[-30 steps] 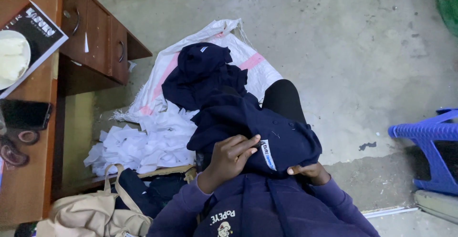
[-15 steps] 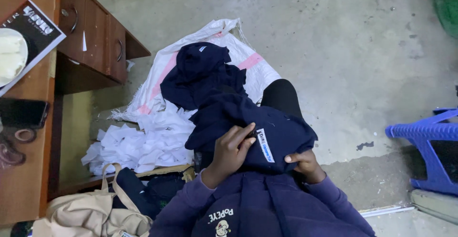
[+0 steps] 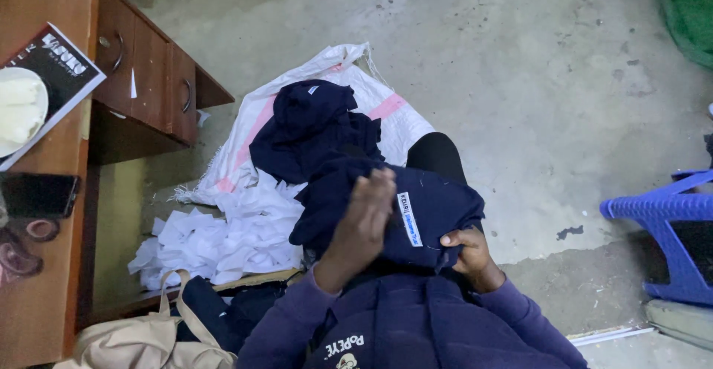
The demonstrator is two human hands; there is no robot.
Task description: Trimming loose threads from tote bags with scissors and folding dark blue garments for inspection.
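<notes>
A book (image 3: 52,68) and a phone (image 3: 37,194) lie on the wooden worktop (image 3: 30,317) at far left, with white scraps (image 3: 223,235) heaped on the floor beside it. The left hand (image 3: 364,217) lies flat and open on a navy garment (image 3: 416,213) in the lap, its fingers blurred. The right hand (image 3: 468,254) pinches the garment's lower edge, and a blue stool (image 3: 661,220) stands far right.

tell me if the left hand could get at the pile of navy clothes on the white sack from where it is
Probably yes: the left hand lies on the navy garment in the lap, and the pile of navy clothes sits just beyond it on the white sack, nothing between.
</notes>
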